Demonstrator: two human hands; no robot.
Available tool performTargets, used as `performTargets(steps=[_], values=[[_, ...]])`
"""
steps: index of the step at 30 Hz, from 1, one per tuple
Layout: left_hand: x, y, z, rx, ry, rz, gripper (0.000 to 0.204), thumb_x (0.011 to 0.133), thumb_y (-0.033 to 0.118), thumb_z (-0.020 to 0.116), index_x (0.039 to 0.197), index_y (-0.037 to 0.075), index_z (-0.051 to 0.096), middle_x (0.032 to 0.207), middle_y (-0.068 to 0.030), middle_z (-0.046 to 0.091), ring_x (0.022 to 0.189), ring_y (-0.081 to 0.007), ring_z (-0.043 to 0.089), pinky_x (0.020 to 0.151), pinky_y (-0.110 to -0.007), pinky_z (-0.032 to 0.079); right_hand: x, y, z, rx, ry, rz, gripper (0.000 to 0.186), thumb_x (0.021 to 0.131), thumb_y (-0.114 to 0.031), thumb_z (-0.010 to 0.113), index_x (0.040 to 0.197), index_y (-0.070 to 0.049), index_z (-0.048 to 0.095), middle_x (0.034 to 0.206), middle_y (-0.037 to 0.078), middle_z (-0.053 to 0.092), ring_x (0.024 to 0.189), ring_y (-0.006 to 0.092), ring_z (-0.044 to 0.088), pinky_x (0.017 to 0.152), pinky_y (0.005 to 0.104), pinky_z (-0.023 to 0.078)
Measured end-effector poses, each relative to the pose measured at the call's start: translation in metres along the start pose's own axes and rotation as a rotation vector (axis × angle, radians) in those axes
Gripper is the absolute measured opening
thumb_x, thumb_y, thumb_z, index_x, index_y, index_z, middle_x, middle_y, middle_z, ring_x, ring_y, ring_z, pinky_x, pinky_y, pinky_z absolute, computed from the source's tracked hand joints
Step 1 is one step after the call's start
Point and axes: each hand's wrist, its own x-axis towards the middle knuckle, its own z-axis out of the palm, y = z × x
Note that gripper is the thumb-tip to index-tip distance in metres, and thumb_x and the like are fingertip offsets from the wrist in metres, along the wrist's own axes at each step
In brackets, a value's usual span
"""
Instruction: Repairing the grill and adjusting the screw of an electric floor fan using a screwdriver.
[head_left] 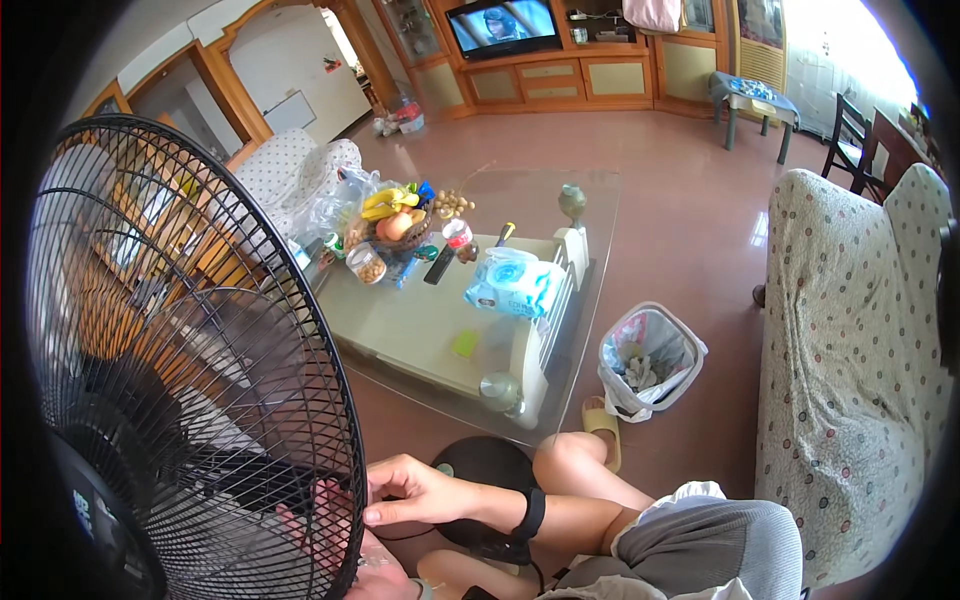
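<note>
A black pedestal fan (190,230) fills the left side, its wire guard in front of my hands. My right hand (410,490), with a black band on the wrist, is at the guard's right rim, thumb and fingers curled; whatever it holds is hidden or too small to name. My left hand (355,560) is lower, largely behind the wires, so its fingers and any contents are unclear. The fan's round black base (470,460) lies on the floor beside my legs.
A glass-topped coffee table (390,330) bears a fruit basket (395,225), jars and a blue wipes pack (510,285). A lined bin (650,360) stands right of it. Covered seating (830,380) is at the right; a television (503,30) is at the back.
</note>
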Motion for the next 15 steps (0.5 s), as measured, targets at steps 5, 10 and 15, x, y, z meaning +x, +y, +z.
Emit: performTargets(steps=[5,10,15], values=[[0.001,-0.011,0.008,-1.009,0.112,-0.224,0.041,0.086,0.032,0.045,0.113,0.000,0.046,0.105,-0.0105,0.054,0.089,-0.0282,0.050,0.073,-0.042,0.042,0.001,-0.006,0.003,-0.074,0.018,-0.023,0.016,0.084,-0.014,0.055,0.091,0.001,0.056,0.080,-0.001,0.056,0.075,0.0045,0.049,0.068,0.0214,0.043],[0.004,0.003,0.002,0.001,-0.063,-0.119,0.068,0.078,0.050,0.043,0.124,0.003,0.026,0.121,-0.0110,0.037,0.107,-0.0279,0.036,0.089,-0.043,0.029,0.003,-0.002,0.000,-0.058,-0.042,0.062,0.026,0.083,-0.014,0.056,0.105,0.000,0.054,0.093,0.001,0.057,0.082,0.0063,0.050,0.073,0.0227,0.043],[0.005,-0.006,0.008,1.131,-0.228,0.029,0.099,0.068,0.069,0.041,0.135,0.005,0.005,0.137,-0.0128,0.020,0.125,-0.0277,0.024,0.105,-0.044,0.016,0.000,-0.015,-0.003,-0.101,0.073,0.019,0.019,0.084,-0.020,0.055,0.089,-0.001,0.054,0.080,0.000,0.056,0.069,0.0055,0.050,0.063,0.0206,0.044]])
